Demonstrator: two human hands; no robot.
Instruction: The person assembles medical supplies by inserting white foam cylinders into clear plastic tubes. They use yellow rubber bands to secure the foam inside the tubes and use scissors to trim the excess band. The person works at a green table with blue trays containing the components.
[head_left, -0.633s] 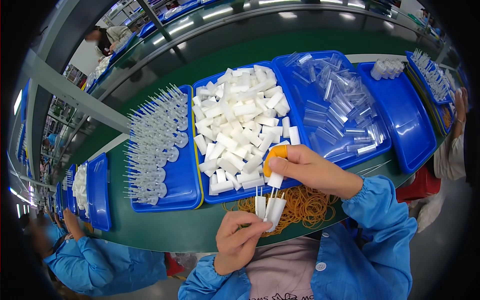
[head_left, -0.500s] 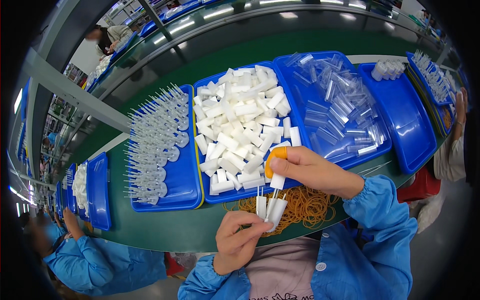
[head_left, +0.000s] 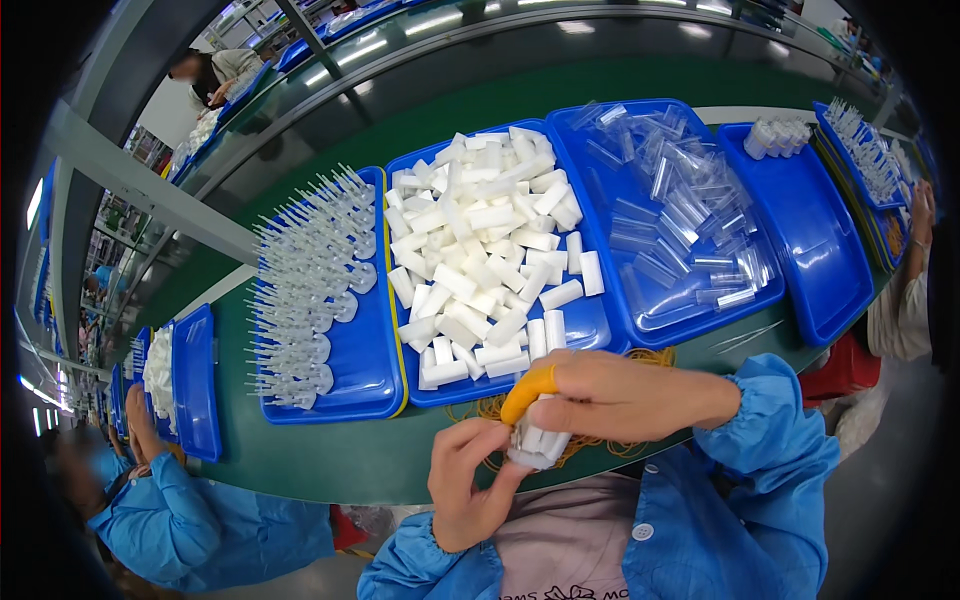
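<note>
My right hand (head_left: 618, 396), with an orange cot on its forefinger, grips a small bundle of white plastic tubes (head_left: 538, 441) from above. My left hand (head_left: 468, 488) holds the same bundle from below, close to my chest. Both hands sit over the near edge of the green table (head_left: 330, 455), just in front of a blue tray (head_left: 583, 325) heaped with loose white tubes (head_left: 480, 250). A pile of tan rubber bands (head_left: 600, 452) lies on the table under my hands.
A blue tray of clear needle-like parts (head_left: 305, 290) stands to the left, a tray of clear caps (head_left: 670, 215) to the right, then a mostly bare blue tray (head_left: 815, 230). A person in a blue coat (head_left: 170, 510) works at lower left; another person's arm (head_left: 915, 260) is at far right.
My hands have drawn the tubes together into a tight bundle and pulled it lower toward my chest; earlier the tubes hung apart from my right fingers.
</note>
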